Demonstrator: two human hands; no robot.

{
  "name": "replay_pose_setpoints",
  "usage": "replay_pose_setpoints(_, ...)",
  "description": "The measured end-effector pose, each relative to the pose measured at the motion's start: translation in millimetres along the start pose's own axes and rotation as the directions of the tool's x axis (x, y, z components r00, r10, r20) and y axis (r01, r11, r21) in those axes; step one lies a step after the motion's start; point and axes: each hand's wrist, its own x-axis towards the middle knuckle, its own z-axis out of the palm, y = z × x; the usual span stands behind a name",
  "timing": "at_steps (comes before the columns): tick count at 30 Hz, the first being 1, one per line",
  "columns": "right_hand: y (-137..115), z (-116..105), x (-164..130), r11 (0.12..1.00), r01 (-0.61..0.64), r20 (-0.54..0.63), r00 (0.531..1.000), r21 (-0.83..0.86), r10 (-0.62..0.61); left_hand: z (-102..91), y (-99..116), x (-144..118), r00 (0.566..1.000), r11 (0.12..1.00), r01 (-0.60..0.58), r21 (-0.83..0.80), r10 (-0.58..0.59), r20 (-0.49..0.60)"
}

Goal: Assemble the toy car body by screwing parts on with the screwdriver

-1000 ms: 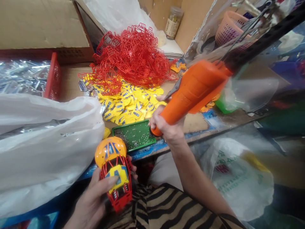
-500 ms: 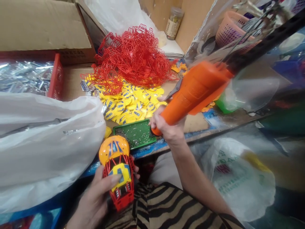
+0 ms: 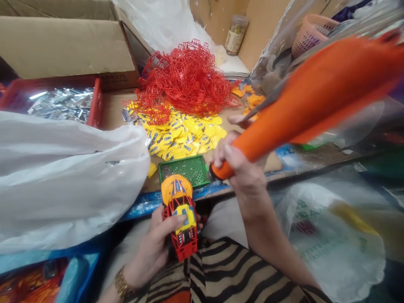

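Orange plastic, large and blurred: the electric screwdriver [image 3: 303, 97] that my right hand [image 3: 241, 168] is gripping near its lower tip, fingers wrapped fully round the body. I am holding the tool slanted, its nose sitting just beside the right edge of the green tray [image 3: 186, 169], its thick end rising up and right out of view. I cannot tell whether the tip is touching anything.

Item two: my left hand [image 3: 158, 248] is clasping the toy car [image 3: 180, 216] above my lap, thumb pressing on the yellow panel in its middle. The car is showing an orange domed front, a red cage frame and a yellow centre piece; it is pointing away from me, its front overlapping the near edge of the blue-rimmed table [image 3: 148, 204].

Outward from the hands I am listing:
- green tray, at the table's near edge, holding small dark bits too fine to identify;
- yellow pieces [image 3: 186, 136], heaped just behind the tray;
- red frames [image 3: 186, 82], a tangled pile behind those;
- white plastic bag [image 3: 63, 181], bulging at the left;
- red crate [image 3: 94, 103] with silvery parts, behind the bag;
- cardboard box [image 3: 63, 42], behind the crate.
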Motion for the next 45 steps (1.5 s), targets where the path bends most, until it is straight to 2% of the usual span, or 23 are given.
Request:
replay_pose_setpoints(5, -40.9, 13.3, -13.2, 0.984, 0.0, 0.033, 0.999, 0.181, -0.006, 4.2, -1.3, -0.1, 0.996, 0.995, -0.086, 0.04, 0.086, -0.003)
replay_pose_setpoints(9, -53.5, 21.3, -22.1, 0.981, -0.044, 0.081, 0.996, 0.192, 0.029, 7.6, -2.4, -0.8, 0.991, 0.988, -0.134, 0.071, 0.134, 0.002)
replay_pose_setpoints(11, -52.2, 24.3, -24.8, 0.986, -0.058, 0.1, 0.994, 0.157, 0.042, 9.3, -3.2, -0.7, 0.986, 0.982, -0.167, 0.091, 0.168, 0.006)
replay_pose_setpoints(15, -45.0, 30.1, -28.6, 0.988, -0.106, 0.045, 0.994, 0.116, 0.101, 13.3, -4.1, 0.2, 0.967, 0.957, -0.248, 0.15, 0.254, -0.018)
replay_pose_setpoints(19, -41.7, 34.7, -32.8, 0.977, -0.146, 0.05, 0.989, 0.153, 0.14, 17.4, -4.9, 0.7, 0.938, 0.929, -0.318, 0.189, 0.338, -0.083)
replay_pose_setpoints(23, -39.9, 35.4, -33.2, 0.965, -0.145, 0.09, 0.988, 0.22, 0.128, 20.0, -4.8, 0.1, 0.921, 0.916, -0.347, 0.202, 0.374, -0.113)
replay_pose_setpoints(29, -33.4, 32.7, -30.6, 0.981, -0.116, 0.097, 0.99, 0.155, 0.101, 19.2, -3.2, -0.1, 0.91, 0.905, -0.34, 0.256, 0.385, -0.152)
replay_pose_setpoints(34, -31.1, 31.3, -31.9, 0.986, -0.093, 0.161, 0.984, 0.138, 0.07, 19.1, -2.6, 0.8, 0.914, 0.904, -0.345, 0.254, 0.385, -0.126)
replay_pose_setpoints(40, -28.9, 29.7, -32.8, 0.981, -0.104, 0.158, 0.984, 0.163, 0.078, 18.4, -2.7, 1.3, 0.927, 0.916, -0.327, 0.233, 0.359, -0.112)
replay_pose_setpoints(43, -27.3, 30.0, -32.9, 0.994, -0.041, 0.133, 0.991, 0.097, 0.028, 17.8, -3.3, 1.9, 0.933, 0.918, -0.315, 0.242, 0.346, -0.099)
replay_pose_setpoints(45, -25.9, 29.2, -33.3, 0.999, 0.033, 0.121, 0.992, -0.011, -0.032, 17.7, -4.3, 2.2, 0.936, 0.92, -0.313, 0.235, 0.341, -0.09)
